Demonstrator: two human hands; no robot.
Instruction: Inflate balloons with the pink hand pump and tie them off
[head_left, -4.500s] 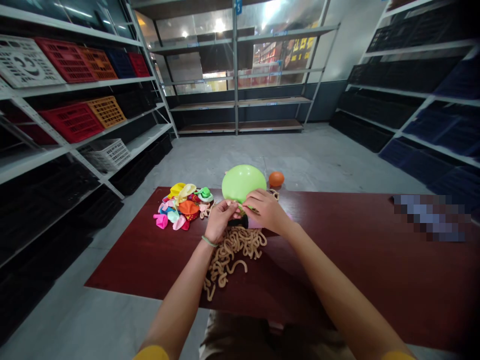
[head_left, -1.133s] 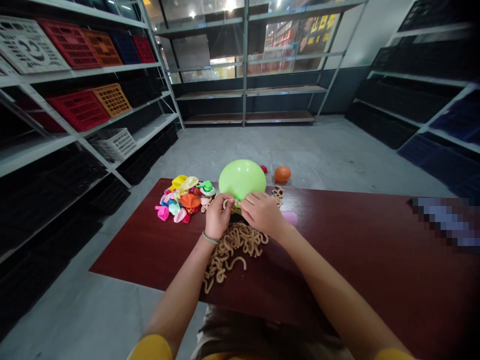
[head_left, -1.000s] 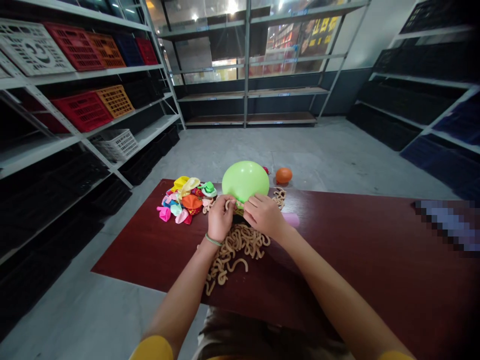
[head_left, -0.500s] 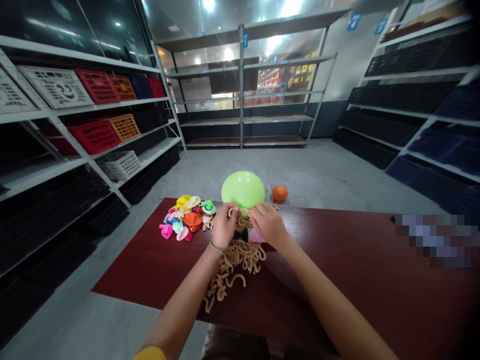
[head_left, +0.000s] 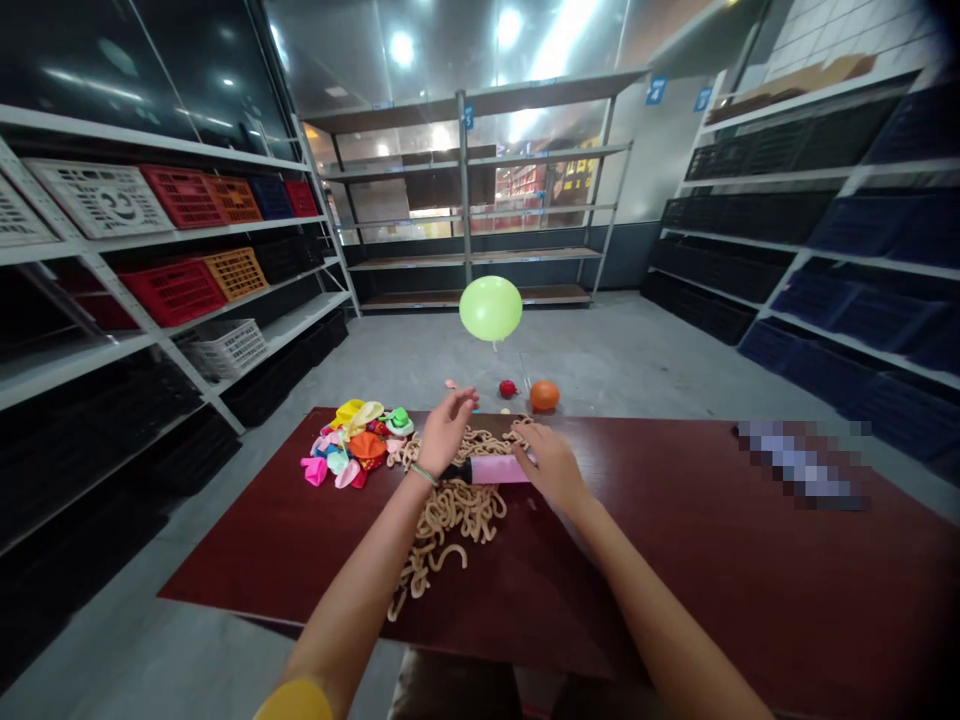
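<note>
A green inflated balloon [head_left: 490,308] hangs in the air beyond the table's far edge, apart from both hands. My left hand [head_left: 448,430] is raised with its fingers stretched out and holds nothing. Below it lies a balloon hand pump [head_left: 499,469], pink with a black end, on a pile of tan, curled, cord-like pieces [head_left: 457,510]. Over the pump's right end, my right hand [head_left: 553,468] has its fingers extended and apart; whether it touches the pump I cannot tell. To the left of my hands is a heap of colourful uninflated balloons [head_left: 364,445].
Beyond the dark red table [head_left: 675,560], an orange balloon [head_left: 544,396] and a small red balloon [head_left: 508,388] are on the floor. A blurred-out object [head_left: 799,465] lies at the table's right. Shelves with crates [head_left: 184,195] line both sides.
Both hands have let go of the green balloon's neck and drawn apart. The balloon has moved up and away over the floor. The small red balloon now shows, and the view has tilted slightly.
</note>
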